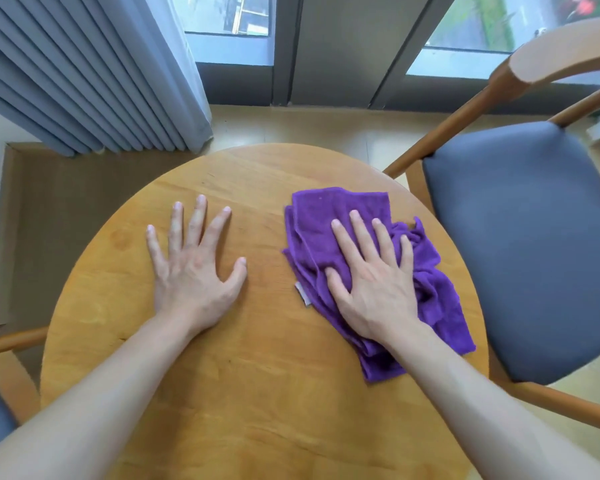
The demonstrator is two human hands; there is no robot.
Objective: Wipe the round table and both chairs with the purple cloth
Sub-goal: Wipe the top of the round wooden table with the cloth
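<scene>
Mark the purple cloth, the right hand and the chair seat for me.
purple cloth [329, 216]: head view, bare far-left part.
right hand [374, 282]: head view, back of hand, flat on the cloth.
chair seat [527, 237]: head view, middle of grey cushion.

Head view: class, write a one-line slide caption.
Right hand presses the purple cloth flat on the round table; left hand rests beside it.

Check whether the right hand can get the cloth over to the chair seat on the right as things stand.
Probably yes. The right hand lies flat on the purple cloth near the round table's right edge, and the chair seat sits just beyond that edge with nothing showing between them.
</scene>
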